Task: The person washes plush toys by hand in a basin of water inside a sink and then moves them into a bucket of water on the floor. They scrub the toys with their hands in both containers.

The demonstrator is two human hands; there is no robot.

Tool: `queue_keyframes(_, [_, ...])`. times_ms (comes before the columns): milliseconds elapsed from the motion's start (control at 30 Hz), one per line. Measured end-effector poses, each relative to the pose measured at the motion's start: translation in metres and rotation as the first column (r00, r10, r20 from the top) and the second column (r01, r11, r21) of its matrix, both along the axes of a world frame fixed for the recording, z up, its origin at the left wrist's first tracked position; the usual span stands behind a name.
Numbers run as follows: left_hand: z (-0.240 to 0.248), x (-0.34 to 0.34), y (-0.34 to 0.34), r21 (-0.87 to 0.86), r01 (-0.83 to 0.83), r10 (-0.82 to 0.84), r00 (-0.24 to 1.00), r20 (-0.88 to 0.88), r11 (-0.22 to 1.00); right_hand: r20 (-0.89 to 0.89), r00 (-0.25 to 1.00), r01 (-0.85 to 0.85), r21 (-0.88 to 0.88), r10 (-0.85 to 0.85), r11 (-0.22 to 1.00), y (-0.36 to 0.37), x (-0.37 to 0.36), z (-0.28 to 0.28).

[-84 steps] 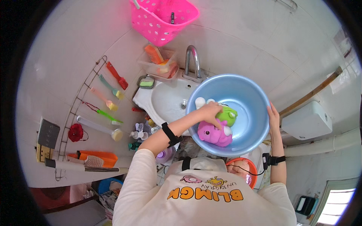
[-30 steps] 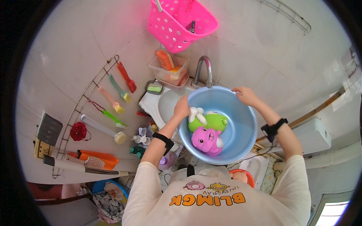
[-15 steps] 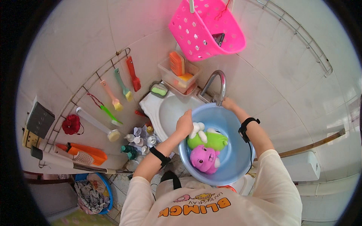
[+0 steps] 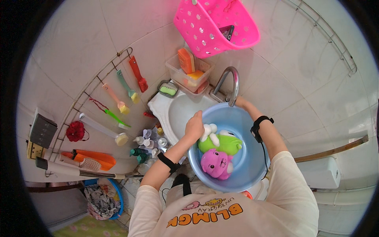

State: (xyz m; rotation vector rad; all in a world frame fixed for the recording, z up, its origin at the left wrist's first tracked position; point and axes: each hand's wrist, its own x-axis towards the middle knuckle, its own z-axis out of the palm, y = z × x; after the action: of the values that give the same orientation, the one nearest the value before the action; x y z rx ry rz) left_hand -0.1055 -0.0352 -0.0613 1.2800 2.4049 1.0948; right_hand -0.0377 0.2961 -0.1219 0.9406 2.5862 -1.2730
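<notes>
The fingers of the left hand are curling together over the left rim of a large round light-blue plastic basin, clamping it. The right hand is reaching the basin's far rim beside a curved chrome faucet; the spout is partly hiding its fingers, so whether they are closing on the rim cannot be told. Black straps are circling both forearms, and a thin dark cable is hanging from the right one.

Inside the basin, toward its left side, a purple animal-shaped toy is lying nearest the person, touching a bright green toy just beyond it. A white piece with rounded lobes is sitting against the green toy, near the left hand; whether the two are joined cannot be told.

The basin is covering the right part of a white ceramic sink. On the sink's back edge, a dark soap dish is holding a green bar, and beside it a clear plastic box is holding orange sponges.

Farther out, a bright pink perforated basket is hanging on the tiled wall, while several coloured brushes are hanging to the left.
</notes>
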Motion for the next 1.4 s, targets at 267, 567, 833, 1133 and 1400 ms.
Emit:
queue_keyframes(267, [-0.003,0.0,-0.001,0.006,0.005,-0.005,1.0,0.028,1.0,0.052,0.997,-0.059,0.143,0.052,0.988,-0.027,0.008,0.041])
queue_keyframes(567, [0.001,0.004,0.002,0.03,0.016,-0.016,1.0,-0.006,0.999,0.098,0.995,-0.012,0.264,-0.015,0.965,-0.018,0.012,0.033])
queue_keyframes(833, [0.001,0.002,-0.001,0.01,0.016,-0.016,1.0,-0.003,1.0,0.141,0.99,-0.005,0.227,-0.028,0.974,-0.037,0.011,0.057])
queue_keyframes(1133, [0.001,0.003,0.005,0.031,0.027,-0.027,1.0,-0.007,0.999,0.116,0.993,-0.007,0.264,-0.025,0.964,-0.024,0.014,0.045])
queue_keyframes(1400, [0.0,0.003,0.005,0.005,0.029,-0.029,1.0,0.006,1.0,0.056,0.99,0.106,0.342,-0.132,0.934,-0.032,0.023,0.073])
